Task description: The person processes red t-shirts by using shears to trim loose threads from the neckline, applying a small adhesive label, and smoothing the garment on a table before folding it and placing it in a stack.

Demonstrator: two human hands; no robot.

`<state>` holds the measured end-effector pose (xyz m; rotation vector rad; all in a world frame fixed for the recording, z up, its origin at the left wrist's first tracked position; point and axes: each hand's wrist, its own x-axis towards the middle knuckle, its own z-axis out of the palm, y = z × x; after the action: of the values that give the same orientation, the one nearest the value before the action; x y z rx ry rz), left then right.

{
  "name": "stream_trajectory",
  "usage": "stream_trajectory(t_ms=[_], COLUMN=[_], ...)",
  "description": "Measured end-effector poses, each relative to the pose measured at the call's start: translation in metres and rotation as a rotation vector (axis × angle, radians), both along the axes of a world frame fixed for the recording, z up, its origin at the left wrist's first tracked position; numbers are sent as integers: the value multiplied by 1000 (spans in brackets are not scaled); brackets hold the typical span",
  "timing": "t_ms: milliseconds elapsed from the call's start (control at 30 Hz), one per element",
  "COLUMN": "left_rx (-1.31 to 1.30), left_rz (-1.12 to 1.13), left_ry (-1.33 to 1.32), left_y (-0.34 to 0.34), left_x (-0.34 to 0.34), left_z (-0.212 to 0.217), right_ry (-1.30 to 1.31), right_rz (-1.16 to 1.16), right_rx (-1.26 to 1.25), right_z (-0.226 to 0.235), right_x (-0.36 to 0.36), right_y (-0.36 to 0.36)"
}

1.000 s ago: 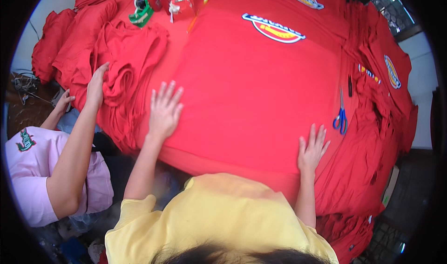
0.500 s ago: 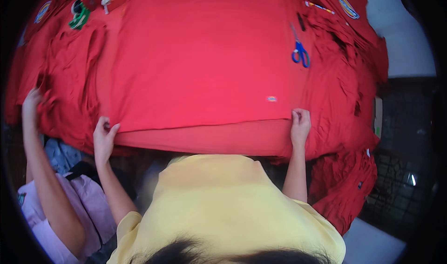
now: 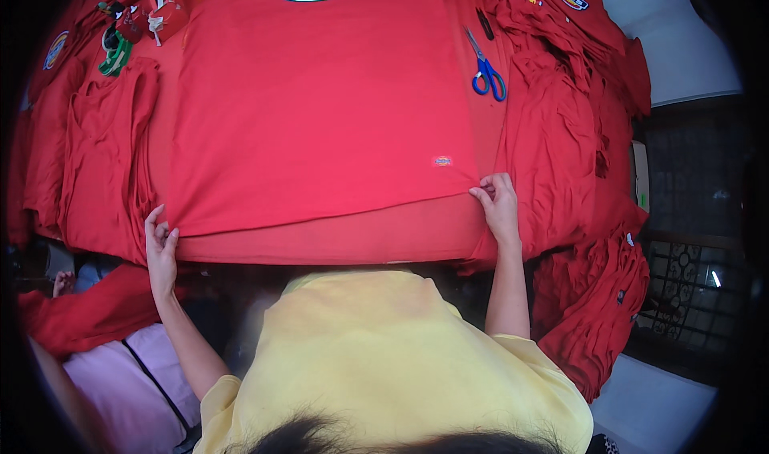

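The left hand (image 3: 161, 246) pinches the near left corner of the red shirt (image 3: 320, 110), fingers closed on its hem; the right hand (image 3: 498, 202) grips the right corner. The shirt lies flat on the tabletop, blue scissors (image 3: 486, 71) just beside it.

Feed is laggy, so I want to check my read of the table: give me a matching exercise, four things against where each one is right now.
Things:
1. left hand
2. right hand
3. blue-handled scissors
4. small woven label

Places:
A. on the red cloth, up and right of the spread shirt
B. at the shirt hem's left corner
C. on the shirt near its lower right corner
D. at the shirt hem's right corner

Pairs: 1-B, 2-D, 3-A, 4-C
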<state>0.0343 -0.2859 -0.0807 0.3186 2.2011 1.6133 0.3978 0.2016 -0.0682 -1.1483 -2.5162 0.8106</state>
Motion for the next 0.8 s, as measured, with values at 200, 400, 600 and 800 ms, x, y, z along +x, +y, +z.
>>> stream_trajectory(t_ms=[200,400,600,800], left_rx=[-141,-64,-230,-272], left_rz=[-202,-91,-3,-26], left_ry=[-35,131,98,11], left_y=[-8,10,18,19], left_x=[-4,-1,-37,-43], left_z=[13,3,-6,-7], right_ry=[60,112,-39,-304], right_rz=[169,138,-160,-249], right_rx=[-56,4,58,203], right_z=[16,-4,-1,-8], right_x=[0,-1,-44,-55], right_y=[-1,7,14,16])
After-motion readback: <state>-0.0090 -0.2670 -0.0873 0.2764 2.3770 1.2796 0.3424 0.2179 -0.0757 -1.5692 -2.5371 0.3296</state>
